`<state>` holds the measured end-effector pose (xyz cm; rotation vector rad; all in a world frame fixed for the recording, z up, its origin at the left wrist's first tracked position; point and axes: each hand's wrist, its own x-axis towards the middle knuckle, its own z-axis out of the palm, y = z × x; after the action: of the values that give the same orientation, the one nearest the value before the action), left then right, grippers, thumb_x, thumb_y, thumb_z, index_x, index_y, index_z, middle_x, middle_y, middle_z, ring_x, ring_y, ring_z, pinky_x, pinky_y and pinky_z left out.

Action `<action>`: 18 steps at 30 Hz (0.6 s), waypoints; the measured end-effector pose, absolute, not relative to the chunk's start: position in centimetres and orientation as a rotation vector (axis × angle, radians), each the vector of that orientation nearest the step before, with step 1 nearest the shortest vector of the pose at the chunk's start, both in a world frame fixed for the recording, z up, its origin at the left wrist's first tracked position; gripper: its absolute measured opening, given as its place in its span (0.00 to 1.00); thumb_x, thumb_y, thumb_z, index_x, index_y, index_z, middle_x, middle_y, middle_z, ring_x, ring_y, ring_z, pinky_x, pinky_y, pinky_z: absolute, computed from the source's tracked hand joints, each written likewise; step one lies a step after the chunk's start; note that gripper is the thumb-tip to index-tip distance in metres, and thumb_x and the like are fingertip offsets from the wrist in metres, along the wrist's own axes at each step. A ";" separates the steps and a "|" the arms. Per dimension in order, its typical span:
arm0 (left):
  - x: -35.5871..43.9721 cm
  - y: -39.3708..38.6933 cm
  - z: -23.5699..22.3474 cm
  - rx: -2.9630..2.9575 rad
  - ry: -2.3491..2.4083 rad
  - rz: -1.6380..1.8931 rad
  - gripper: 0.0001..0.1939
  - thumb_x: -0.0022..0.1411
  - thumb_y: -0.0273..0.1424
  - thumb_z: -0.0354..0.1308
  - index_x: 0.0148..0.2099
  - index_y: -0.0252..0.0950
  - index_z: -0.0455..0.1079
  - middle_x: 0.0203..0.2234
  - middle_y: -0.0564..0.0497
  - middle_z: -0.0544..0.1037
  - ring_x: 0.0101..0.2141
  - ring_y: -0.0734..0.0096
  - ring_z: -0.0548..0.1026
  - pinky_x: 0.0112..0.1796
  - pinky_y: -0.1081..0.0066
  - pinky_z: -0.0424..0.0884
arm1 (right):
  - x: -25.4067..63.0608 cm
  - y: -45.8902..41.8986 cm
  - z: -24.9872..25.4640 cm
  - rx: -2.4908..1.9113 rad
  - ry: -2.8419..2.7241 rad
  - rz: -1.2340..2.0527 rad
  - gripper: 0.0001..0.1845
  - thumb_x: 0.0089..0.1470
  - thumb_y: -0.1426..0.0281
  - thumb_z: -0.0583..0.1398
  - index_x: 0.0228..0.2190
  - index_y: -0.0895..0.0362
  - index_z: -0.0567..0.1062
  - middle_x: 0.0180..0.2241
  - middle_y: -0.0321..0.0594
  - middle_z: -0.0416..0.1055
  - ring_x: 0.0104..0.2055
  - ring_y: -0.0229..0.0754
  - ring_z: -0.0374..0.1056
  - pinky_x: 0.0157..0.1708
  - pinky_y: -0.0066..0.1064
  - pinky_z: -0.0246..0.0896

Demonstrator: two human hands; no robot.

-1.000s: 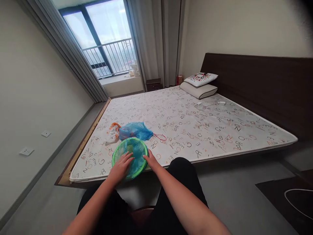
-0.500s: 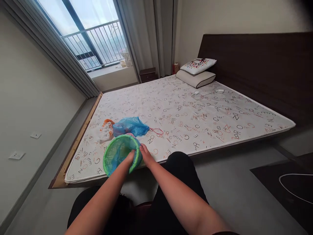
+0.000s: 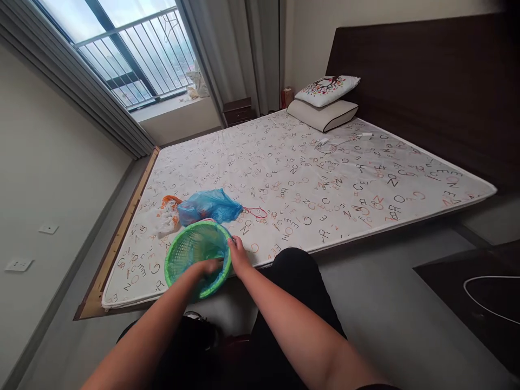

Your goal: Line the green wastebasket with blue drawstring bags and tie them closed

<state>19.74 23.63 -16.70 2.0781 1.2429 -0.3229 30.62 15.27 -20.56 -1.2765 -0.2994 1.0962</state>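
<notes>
A green plastic basket (image 3: 173, 254) with lattice walls is tilted with its mouth toward me at the near edge of the mattress. Inside it is a thin blue plastic bag (image 3: 209, 248), which lines part of the wall. My right hand (image 3: 239, 253) grips the basket's right rim, thumb at the edge. My left hand (image 3: 212, 265) reaches inside the mouth against the lining; its fingers are partly hidden and blurred. Just behind the basket lie a filled blue plastic bag (image 3: 211, 205) with a pink drawstring (image 3: 257, 212) and a white-and-orange bag (image 3: 168, 215).
The letter-printed mattress (image 3: 252, 157) spreads ahead, with two stacked pillows (image 3: 325, 103) and a white cable (image 3: 329, 146) near the dark headboard (image 3: 414, 86). A wooden bed frame edge (image 3: 117, 244) shows on the left. My knees are below, close to the mattress edge.
My left hand has moved from the right rim deeper into the basket. The basket's mouth has opened rounder toward me, and the view has tipped down slightly.
</notes>
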 end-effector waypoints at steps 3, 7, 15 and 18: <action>19.3 24.3 -14.7 2.143 1.216 -0.315 0.17 0.59 0.39 0.59 0.48 0.37 0.77 0.42 0.42 0.84 0.45 0.52 0.81 0.50 0.61 0.73 | 30.7 15.2 -20.2 -1.262 -0.261 1.104 0.24 0.59 0.48 0.54 0.47 0.51 0.70 0.49 0.41 0.75 0.54 0.48 0.69 0.55 0.37 0.61; 17.2 28.4 -9.2 2.311 1.285 -0.152 0.21 0.65 0.41 0.51 0.53 0.38 0.75 0.31 0.49 0.82 0.31 0.60 0.80 0.40 0.65 0.73 | 30.9 15.1 -19.2 -1.288 -0.227 1.017 0.23 0.59 0.50 0.54 0.47 0.52 0.70 0.50 0.43 0.74 0.54 0.49 0.68 0.55 0.38 0.61; 9.3 41.8 -7.9 2.385 1.881 0.047 0.21 0.66 0.35 0.51 0.56 0.32 0.73 0.37 0.46 0.80 0.37 0.61 0.77 0.41 0.67 0.72 | 31.2 15.6 -17.5 -1.329 -0.129 0.932 0.29 0.59 0.53 0.55 0.57 0.55 0.66 0.62 0.50 0.65 0.67 0.53 0.59 0.66 0.45 0.52; 7.0 45.3 -11.0 2.384 1.859 -0.081 0.13 0.59 0.29 0.56 0.43 0.28 0.77 0.43 0.38 0.79 0.52 0.50 0.73 0.57 0.56 0.66 | 31.0 16.4 -17.3 -1.376 -0.103 0.913 0.29 0.59 0.54 0.56 0.56 0.57 0.67 0.62 0.52 0.65 0.67 0.53 0.59 0.66 0.47 0.52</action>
<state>7.02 45.35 -11.01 2.3840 1.8590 -0.0809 31.04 16.43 -17.34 -1.3763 -0.1034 0.9129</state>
